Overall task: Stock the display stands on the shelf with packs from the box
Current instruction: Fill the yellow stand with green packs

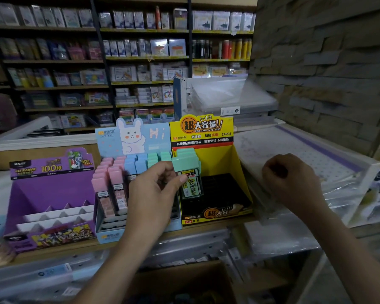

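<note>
My left fingers (162, 172) pinch a green-capped pack (190, 178) at nine o'clock in the yellow stand (239, 172). My right fingers (270, 170) curl empty. Tilted, it could jam.

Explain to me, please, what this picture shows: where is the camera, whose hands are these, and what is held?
There is no machine here. A person wears one camera on the head, so the picture looks forward and down at their own two bare hands. On the wooden shelf are three cardboard displays: a purple stand whose slots look empty, a blue stand with pink, blue and green packs, and a yellow stand. The left hand pinches a green-capped pack inside the yellow stand. The right hand is curled above plastic-wrapped goods. Its palm is hidden, so I cannot tell if it holds anything. A brown box shows dimly at the bottom.
</note>
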Demonstrator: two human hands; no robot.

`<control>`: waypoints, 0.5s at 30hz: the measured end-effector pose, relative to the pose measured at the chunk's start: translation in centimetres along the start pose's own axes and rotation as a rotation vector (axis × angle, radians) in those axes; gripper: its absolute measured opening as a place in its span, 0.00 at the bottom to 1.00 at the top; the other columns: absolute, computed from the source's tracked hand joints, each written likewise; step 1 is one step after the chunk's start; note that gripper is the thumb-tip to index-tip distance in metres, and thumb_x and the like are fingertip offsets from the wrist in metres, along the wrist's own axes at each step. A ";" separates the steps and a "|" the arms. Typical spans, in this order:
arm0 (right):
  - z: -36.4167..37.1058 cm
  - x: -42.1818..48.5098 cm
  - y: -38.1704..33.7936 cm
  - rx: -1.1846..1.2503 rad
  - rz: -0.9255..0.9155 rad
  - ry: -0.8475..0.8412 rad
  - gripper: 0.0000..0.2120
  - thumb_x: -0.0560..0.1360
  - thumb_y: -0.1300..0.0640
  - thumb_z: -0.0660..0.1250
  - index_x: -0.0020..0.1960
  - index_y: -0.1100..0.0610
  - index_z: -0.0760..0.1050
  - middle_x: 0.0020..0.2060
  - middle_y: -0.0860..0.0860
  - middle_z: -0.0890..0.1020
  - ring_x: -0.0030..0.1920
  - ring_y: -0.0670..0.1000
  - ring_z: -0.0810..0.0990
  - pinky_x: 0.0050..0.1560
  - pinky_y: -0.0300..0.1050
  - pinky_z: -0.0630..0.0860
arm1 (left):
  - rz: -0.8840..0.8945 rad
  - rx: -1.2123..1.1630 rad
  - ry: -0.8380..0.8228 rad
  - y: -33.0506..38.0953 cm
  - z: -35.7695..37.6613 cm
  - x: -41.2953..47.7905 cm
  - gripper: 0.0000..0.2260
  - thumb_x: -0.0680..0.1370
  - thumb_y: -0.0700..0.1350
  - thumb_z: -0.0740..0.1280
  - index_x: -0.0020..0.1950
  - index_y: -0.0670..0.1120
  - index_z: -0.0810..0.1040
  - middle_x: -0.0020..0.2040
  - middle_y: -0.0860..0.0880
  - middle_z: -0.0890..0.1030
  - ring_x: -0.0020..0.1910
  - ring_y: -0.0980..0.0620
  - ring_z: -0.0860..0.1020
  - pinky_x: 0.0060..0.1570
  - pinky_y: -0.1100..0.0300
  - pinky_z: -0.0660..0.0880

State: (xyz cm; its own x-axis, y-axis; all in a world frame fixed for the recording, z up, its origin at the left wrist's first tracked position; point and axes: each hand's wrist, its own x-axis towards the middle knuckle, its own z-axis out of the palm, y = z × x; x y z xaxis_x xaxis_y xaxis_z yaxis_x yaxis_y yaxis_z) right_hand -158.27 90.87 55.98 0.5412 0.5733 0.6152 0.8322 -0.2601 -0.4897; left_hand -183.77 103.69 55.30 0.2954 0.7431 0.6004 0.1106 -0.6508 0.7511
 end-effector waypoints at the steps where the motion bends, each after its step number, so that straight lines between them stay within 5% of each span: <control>1: 0.0 0.0 0.0 0.002 0.000 0.002 0.04 0.74 0.54 0.68 0.40 0.49 0.79 0.39 0.46 0.79 0.40 0.50 0.77 0.40 0.44 0.69 | 0.008 0.015 0.006 0.0 0.2 0.0 0.10 0.76 0.45 0.76 0.37 0.52 0.77 0.36 0.56 0.80 0.35 0.60 0.77 0.35 0.69 0.70; 7: 0.1 0.0 0.1 0.009 0.014 0.006 0.03 0.74 0.54 0.68 0.41 0.49 0.78 0.40 0.46 0.78 0.41 0.51 0.77 0.41 0.46 0.72 | 0.045 0.104 0.011 -0.2 0.8 0.0 0.12 0.75 0.45 0.76 0.41 0.60 0.77 0.41 0.63 0.82 0.42 0.63 0.80 0.40 0.75 0.72; 12: 0.1 -0.1 0.1 0.010 0.008 -0.001 0.04 0.74 0.54 0.68 0.41 0.49 0.78 0.39 0.45 0.78 0.41 0.50 0.77 0.41 0.47 0.73 | 0.065 0.195 0.036 -0.8 1.0 -0.5 0.07 0.74 0.46 0.77 0.50 0.53 0.82 0.39 0.63 0.82 0.43 0.66 0.81 0.41 0.76 0.73; 15: 0.0 -0.1 0.2 0.017 0.015 0.004 0.04 0.74 0.54 0.68 0.40 0.48 0.78 0.39 0.44 0.78 0.41 0.50 0.77 0.41 0.47 0.73 | 0.109 0.254 0.044 -0.5 0.9 -0.4 0.06 0.75 0.48 0.76 0.51 0.52 0.83 0.41 0.62 0.83 0.42 0.65 0.81 0.42 0.68 0.78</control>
State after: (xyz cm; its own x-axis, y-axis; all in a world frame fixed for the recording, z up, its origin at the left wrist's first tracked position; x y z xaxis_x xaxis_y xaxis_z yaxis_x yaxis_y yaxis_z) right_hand -158.22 90.76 55.81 0.5545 0.5661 0.6100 0.8216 -0.2557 -0.5095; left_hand -183.14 103.57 54.39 0.2779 0.6687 0.6896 0.3165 -0.7416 0.5915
